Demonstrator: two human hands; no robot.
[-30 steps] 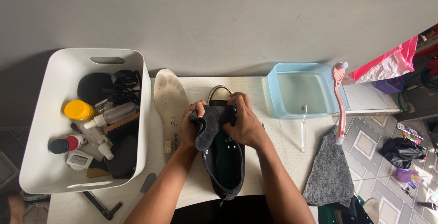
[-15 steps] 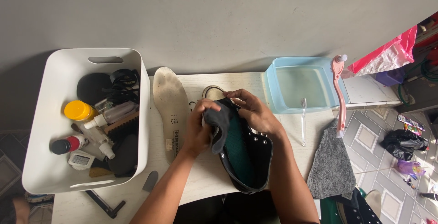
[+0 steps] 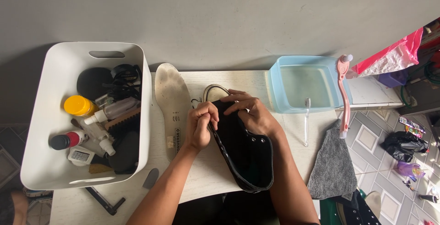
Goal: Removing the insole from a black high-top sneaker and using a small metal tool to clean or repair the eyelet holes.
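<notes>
Black shoe (image 3: 245, 154) at table (image 3: 201, 179) centre, gripped by both: left hand (image 3: 200, 125) clenched on its near edge, right hand (image 3: 250, 112) closed over its top. Pale insole (image 3: 173, 103) at nine o'clock; blue water tub (image 3: 306, 85) at two o'clock.

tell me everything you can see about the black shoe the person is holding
The black high-top shoe looks like dark canvas with a glossy black rim round its opening. A row of metal eyelets runs along one flap. It lies tilted over the near edge of the pale wooden table, opening towards the camera, its light rubber toe pointing to the wall. The left hand grips its upper from the left; the right hand rests across the top. No laces show.
</notes>
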